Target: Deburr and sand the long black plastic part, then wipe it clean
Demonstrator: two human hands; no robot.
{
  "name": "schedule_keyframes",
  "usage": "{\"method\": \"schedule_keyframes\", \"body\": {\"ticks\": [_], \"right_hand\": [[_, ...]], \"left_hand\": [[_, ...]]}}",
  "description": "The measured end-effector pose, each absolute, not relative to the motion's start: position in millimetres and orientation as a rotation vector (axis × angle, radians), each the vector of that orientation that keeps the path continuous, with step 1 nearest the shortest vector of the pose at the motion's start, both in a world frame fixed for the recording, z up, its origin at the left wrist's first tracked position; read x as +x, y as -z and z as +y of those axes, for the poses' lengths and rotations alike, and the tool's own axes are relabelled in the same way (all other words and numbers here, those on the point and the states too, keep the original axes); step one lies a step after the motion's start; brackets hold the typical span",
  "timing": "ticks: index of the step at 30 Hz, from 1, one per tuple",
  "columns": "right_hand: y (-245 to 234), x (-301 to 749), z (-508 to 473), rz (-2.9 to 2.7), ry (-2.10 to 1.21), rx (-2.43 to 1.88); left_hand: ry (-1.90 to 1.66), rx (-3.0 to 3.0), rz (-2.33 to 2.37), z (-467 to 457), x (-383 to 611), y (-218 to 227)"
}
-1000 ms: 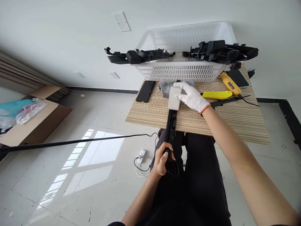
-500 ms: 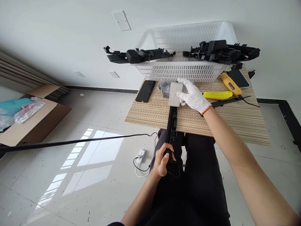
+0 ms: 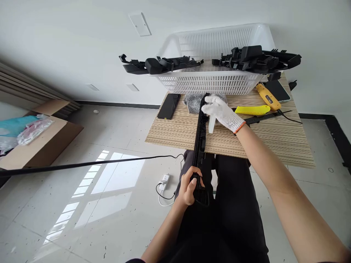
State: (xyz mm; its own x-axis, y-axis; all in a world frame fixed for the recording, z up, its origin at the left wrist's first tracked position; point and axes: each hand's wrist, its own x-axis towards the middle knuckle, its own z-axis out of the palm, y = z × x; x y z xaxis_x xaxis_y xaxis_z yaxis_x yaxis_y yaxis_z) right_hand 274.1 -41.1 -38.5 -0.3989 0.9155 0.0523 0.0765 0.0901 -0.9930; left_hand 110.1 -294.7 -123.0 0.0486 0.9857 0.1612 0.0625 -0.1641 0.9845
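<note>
At the left of the table [image 3: 153,135], a black phone [image 3: 169,106] lies flat; if the part swung sideways, I think it could knock the phone. My bare left hand [image 3: 191,186] is closed around the near end of a long black plastic part [image 3: 199,142], which runs from above my lap over the table's edge. With just this one grip seen, a hard push could twist it. My gloved right hand [image 3: 221,112], fingers partly bent, seems to hold a white block [image 3: 211,125], edge-on beside the part; the smooth-looking block might slip from the knit. Further right lie a yellow cutter [image 3: 252,110] and a yellow corded tool [image 3: 268,97]; a careless elbow could catch the cord.
</note>
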Motion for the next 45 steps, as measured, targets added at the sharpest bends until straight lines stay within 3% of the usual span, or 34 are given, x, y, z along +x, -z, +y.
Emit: {"method": "schedule_keyframes", "body": {"ticks": [6, 10, 14, 19, 25, 31, 38, 43, 45], "right_hand": [[37.2, 266.6, -43.9, -1.436, -1.431, -0.849], [38.2, 276.5, -39.0, -1.689, -1.536, -0.897], [46.4, 284.1, -30.2, -1.776, -1.091, -1.113], [50.5, 273.8, -33.0, -1.828, -1.29, -0.986], [45.1, 270.5, -33.4, -1.735, -0.858, -1.158], [51.7, 274.3, -28.4, -1.726, -1.333, -1.0], [44.2, 273.6, -33.9, -1.721, -0.718, -1.154], [46.2, 274.5, -36.5, -1.863, -1.2, -1.031], [46.8, 272.9, -37.3, -1.932, -1.17, -1.068]], "left_hand": [[-1.265, 1.399, 1.14, -294.0, 110.0, 122.9], [-1.281, 1.403, 1.139, -293.9, 109.9, 122.6], [-1.29, 1.407, 1.123, -294.4, 110.0, 122.0], [-1.284, 1.409, 1.121, -293.6, 110.1, 122.0], [-1.3, 1.402, 1.115, -293.0, 109.9, 122.6], [-1.273, 1.415, 1.124, -293.8, 109.4, 124.6], [-1.298, 1.413, 1.112, -292.2, 110.2, 124.1], [-1.289, 1.407, 1.113, -292.8, 110.3, 124.4], [-1.294, 1.397, 1.118, -293.3, 110.1, 124.5]]}}
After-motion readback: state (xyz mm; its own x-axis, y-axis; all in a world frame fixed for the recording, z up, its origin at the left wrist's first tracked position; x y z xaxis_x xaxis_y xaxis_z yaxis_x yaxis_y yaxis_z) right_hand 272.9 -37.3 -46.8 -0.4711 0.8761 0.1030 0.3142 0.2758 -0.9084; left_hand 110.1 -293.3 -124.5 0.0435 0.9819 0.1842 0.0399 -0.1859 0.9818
